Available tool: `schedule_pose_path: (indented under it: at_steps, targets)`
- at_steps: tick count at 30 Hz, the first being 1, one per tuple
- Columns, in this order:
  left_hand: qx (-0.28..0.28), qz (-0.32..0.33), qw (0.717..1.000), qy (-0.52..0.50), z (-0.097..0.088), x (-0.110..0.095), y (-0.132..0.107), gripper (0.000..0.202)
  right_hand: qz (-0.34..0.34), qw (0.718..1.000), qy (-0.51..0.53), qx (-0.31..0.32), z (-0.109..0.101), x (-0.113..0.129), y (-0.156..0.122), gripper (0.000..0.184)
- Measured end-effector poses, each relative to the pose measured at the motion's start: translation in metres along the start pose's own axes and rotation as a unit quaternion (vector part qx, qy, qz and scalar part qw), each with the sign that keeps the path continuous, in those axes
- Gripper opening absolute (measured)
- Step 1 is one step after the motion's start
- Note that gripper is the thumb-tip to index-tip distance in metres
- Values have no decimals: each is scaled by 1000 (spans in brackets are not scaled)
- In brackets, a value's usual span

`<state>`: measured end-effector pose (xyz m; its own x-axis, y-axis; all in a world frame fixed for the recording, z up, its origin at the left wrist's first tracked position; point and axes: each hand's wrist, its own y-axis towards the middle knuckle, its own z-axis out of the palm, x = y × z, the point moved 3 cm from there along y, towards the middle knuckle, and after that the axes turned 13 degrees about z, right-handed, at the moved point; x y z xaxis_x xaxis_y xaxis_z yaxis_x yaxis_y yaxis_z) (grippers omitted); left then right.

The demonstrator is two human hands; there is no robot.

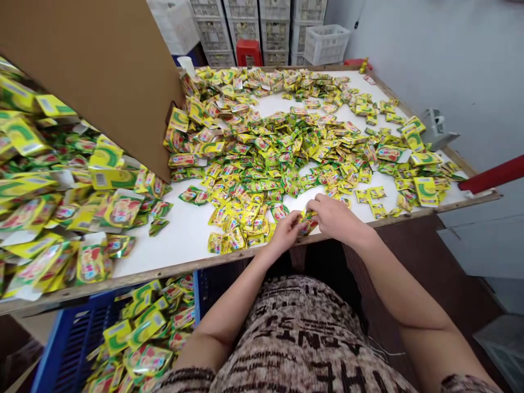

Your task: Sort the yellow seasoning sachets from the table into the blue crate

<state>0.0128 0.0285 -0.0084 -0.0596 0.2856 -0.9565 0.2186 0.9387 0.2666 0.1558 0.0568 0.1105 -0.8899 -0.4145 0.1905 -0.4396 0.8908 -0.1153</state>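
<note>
Close to the table's front edge, my left hand (287, 230) and my right hand (333, 218) meet with fingers pinched. Between them is a small yellow-and-green packet (308, 221), partly covered by the fingers. Its exact contents cannot be made out. Just beyond my hands spreads a heap of small yellow and green sachets (266, 164) with red-and-white print. A loose group of yellow sachets (241, 221) lies left of my left hand, and a few more yellow sachets (377, 208) are to the right of my right hand.
A large brown cardboard sheet (102, 71) stands on the white table (164, 248) at left, with yellow boxes (110, 177) around it. Below, a blue crate (73, 338) holds more packs. White crates (213, 33) and a red stool (248, 52) are behind; a red pole (499, 173) is at right.
</note>
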Motion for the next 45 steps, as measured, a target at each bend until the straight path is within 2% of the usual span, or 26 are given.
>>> schedule_pose_path:
  at_steps: [3, 6, 10, 13, 16, 18, 22, 24, 26, 27, 29, 31, 33, 36, 38, 41, 45]
  targets:
    - [-4, -1, 1000, -21, 0, -5, -2, 29, 32, 999, 31, -1, -2, 3, -3, 33]
    - [7, 4, 999, -37, 1, -8, -3, 29, 58, 998, -15, -30, -1, 11, -5, 23]
    - [4, 22, 1000, -10, 1, -9, -4, 31, 1, 998, -53, -32, -2, 24, -8, 14]
    - [-1, 9, 1000, -24, 1, -7, -5, 32, -9, 999, 29, -24, -3, 16, -7, 16]
    - [0, -13, 998, -64, 0, -2, -6, 34, 5, 993, 101, -60, 1, 1, -3, 12]
    - [-1, -12, 996, -86, -1, -2, -6, 36, -17, 992, 105, -73, 9, -5, -1, 13]
    - [5, -15, 994, -104, -2, -4, -7, 43, -74, 985, 144, -55, 26, -10, -6, 14]
    - [6, -17, 995, -94, -3, -8, -8, 47, -40, 963, 250, -91, 30, -17, -11, 16]
    - [0, -24, 994, -104, -6, -12, -9, 50, 49, 905, 406, -121, 39, -27, -16, 20]
    - [-2, -34, 992, -123, -7, -13, -10, 51, 96, 864, 482, -108, 47, -30, -17, 25]
    - [-2, -62, 984, -169, -9, -15, -10, 50, 153, 791, 592, -32, 67, -27, -18, 35]
    - [-4, -80, 978, -193, -11, -17, -9, 45, 161, 749, 641, 39, 81, -19, -17, 36]
    - [-40, -77, 979, -183, -13, -18, -8, 41, 146, 746, 649, 30, 86, -13, -14, 34]
    - [-150, -48, 979, -130, -18, -19, -7, 38, 114, 758, 641, -47, 80, -11, -9, 32]
    - [-198, -20, 978, -67, -19, -19, -8, 30, 108, 752, 646, -68, 77, -13, -6, 31]
    - [-206, 9, 978, 3, -16, -18, -8, 26, 126, 738, 660, -61, 80, -16, -1, 34]
    - [-198, 21, 980, -6, -14, -15, -2, 37, 148, 731, 661, -83, 85, -18, 4, 38]
